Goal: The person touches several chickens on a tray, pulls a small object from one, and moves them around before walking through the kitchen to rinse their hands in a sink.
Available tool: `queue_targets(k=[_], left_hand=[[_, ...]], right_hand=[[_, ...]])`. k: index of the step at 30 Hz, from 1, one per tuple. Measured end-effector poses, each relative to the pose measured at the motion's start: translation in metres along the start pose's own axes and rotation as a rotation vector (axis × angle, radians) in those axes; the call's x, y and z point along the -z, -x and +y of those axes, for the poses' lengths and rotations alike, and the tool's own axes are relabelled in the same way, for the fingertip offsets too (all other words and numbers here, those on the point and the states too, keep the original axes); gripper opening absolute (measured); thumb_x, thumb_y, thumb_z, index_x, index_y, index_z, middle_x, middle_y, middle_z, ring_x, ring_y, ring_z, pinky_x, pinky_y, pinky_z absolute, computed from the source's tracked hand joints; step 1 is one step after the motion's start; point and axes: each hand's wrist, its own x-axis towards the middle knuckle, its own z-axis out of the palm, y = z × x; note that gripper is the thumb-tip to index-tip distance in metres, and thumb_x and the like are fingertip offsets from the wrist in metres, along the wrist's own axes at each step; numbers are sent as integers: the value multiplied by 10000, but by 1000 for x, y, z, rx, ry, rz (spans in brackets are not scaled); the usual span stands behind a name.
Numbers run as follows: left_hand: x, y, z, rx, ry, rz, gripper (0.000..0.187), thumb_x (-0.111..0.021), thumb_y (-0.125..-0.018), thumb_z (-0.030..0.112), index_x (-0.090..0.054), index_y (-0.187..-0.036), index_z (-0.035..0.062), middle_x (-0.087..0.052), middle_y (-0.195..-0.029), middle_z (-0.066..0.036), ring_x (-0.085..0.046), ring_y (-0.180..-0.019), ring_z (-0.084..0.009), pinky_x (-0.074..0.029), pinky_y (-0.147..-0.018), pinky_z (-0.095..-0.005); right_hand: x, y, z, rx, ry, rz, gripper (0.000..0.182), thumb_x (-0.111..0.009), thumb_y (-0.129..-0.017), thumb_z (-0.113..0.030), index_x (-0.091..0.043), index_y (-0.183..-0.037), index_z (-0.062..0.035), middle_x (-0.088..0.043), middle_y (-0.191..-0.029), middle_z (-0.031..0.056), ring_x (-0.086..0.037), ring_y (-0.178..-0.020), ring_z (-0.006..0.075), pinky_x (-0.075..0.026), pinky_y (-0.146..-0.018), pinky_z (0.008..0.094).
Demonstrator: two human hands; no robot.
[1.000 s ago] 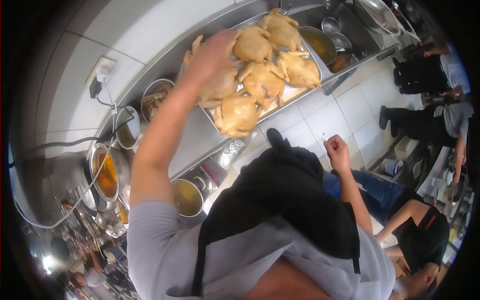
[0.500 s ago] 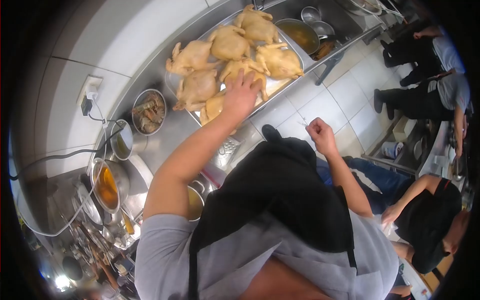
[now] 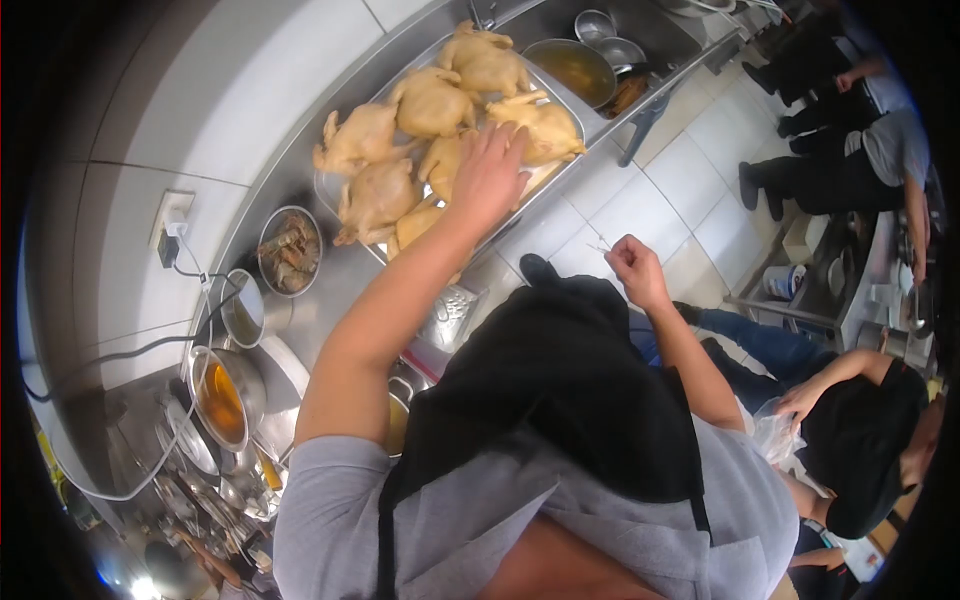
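Several whole plucked chickens, pale yellow, lie in a shallow metal tray [image 3: 322, 200] on the counter. My left hand [image 3: 490, 172] rests fingers down over one chicken [image 3: 441, 166] near the tray's front, its fingers extended. It partly hides that bird. Right beside the fingertips is another chicken [image 3: 540, 130]. Away from the tray, above the floor, my right hand [image 3: 636, 270] is closed in a pinch. A small, thin, whitish thing [image 3: 599, 243] sticks out from its fingertips, too fine to name.
A sink behind the tray holds a pot of liquid [image 3: 575, 75]. Left of the tray stand a bowl of brownish pieces [image 3: 290, 252] and a pot of orange liquid [image 3: 220, 400]. A cable [image 3: 110, 352] hangs at the wall. At right, a person [image 3: 860, 440] holds a clear bag.
The view has shifted slightly, so the tray sits lower and further left. My left hand has slid toward the chicken at right. My right hand keeps its pinch.
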Motion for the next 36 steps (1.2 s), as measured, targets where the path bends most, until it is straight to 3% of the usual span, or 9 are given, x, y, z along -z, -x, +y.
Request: queue_targets(k=[5, 10, 20, 24, 36], left_hand=[[-38, -59, 4, -139, 79, -3, 726, -761, -777, 275, -450, -1394, 51, -429, -1448, -153, -411, -1333, -360, -356, -1092, -474], [-54, -78, 15, -11, -35, -267, 755, -738, -809, 334, -408, -1428, 55, -416, -1464, -166, -376, -1377, -329, -304, -1118, -552], [-36, -88, 28, 75, -110, -410, 835, -759, -783, 349, -363, -1445, 31, -401, -1462, -175, -349, -1392, -319, -267, -1120, -608], [-54, -81, 22, 16, -158, -246, 717, -752, -754, 241, -453, -1368, 24, -465, -1379, -162, -378, -1353, -303, -299, -1065, -633], [-44, -81, 22, 120, -127, -249, 798, -808, -701, 317, -461, -1374, 65, -443, -1398, -150, -361, -1351, -367, -257, -1053, -691]], right_hand=[[11, -1, -5, -58, 37, 12, 189, -665, -899, -135, -550, -806, -17, -462, -561, -20, -388, -514, 69, -322, -486, 266], [25, -10, 12, -77, -5, 69, 188, -664, -900, -133, -550, -807, -16, -464, -558, -17, -393, -512, 69, -323, -484, 267], [47, -52, 18, -71, -50, 42, 175, -666, -897, -120, -550, -811, -21, -491, -578, -13, -408, -517, 66, -334, -479, 260], [55, -78, 13, -13, -67, 15, 168, -663, -897, -105, -545, -814, -19, -494, -583, -16, -418, -520, 64, -338, -480, 257], [61, -111, -7, -19, 14, -94, 180, -659, -899, -112, -541, -809, -11, -497, -589, -9, -415, -520, 67, -340, -488, 258]])
